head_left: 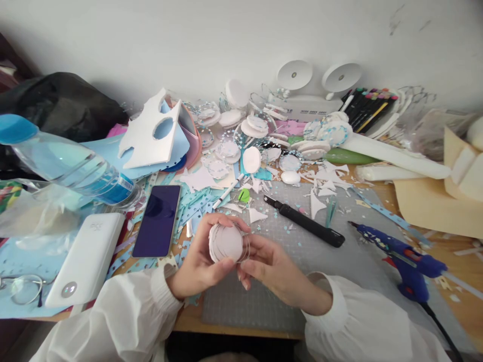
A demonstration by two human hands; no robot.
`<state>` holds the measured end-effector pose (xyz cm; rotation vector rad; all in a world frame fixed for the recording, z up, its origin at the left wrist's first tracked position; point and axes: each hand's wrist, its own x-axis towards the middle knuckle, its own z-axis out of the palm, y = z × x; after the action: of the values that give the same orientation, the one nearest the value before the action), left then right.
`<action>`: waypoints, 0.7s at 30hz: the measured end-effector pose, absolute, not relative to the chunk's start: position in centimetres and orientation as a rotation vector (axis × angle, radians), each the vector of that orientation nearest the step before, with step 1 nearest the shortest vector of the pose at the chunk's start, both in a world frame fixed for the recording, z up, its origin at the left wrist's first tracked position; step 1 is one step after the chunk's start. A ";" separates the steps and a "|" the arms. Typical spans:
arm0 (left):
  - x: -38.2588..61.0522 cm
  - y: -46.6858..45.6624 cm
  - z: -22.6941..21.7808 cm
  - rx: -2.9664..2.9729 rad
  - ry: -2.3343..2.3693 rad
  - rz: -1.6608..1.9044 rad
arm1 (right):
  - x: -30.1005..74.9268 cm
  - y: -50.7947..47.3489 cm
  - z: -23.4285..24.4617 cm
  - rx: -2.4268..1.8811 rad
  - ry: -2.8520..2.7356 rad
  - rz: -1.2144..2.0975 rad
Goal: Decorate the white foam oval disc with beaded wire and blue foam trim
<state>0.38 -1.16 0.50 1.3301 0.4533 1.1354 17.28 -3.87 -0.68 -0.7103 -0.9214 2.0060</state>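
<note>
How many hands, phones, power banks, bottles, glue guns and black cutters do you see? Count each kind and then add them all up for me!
Hands: 2, the left hand and the right hand
Phone: 1
White power bank: 1
Bottle: 1
Blue glue gun: 1
Black cutter: 1
Total: 7

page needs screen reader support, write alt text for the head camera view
A person's left hand holds a round white piece looped with thin strands, the right hand at its edge, over a grey cutting mat. Nearby lie a black cutter, a blue glue gun and a phone.
</note>
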 end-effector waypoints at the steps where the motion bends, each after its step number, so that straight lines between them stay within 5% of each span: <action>1: 0.4 -1.2 0.5 1.323 0.449 1.129 | 17.3 -3.9 -0.7 -0.706 -0.919 2.010; 21: 0.6 -1.4 0.5 1.425 0.383 1.075 | 16.9 -3.9 0.1 -0.816 -0.699 2.024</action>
<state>0.62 -1.39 0.53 1.4247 0.3831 1.0749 16.90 -3.86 0.14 -0.8160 -0.6994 2.0245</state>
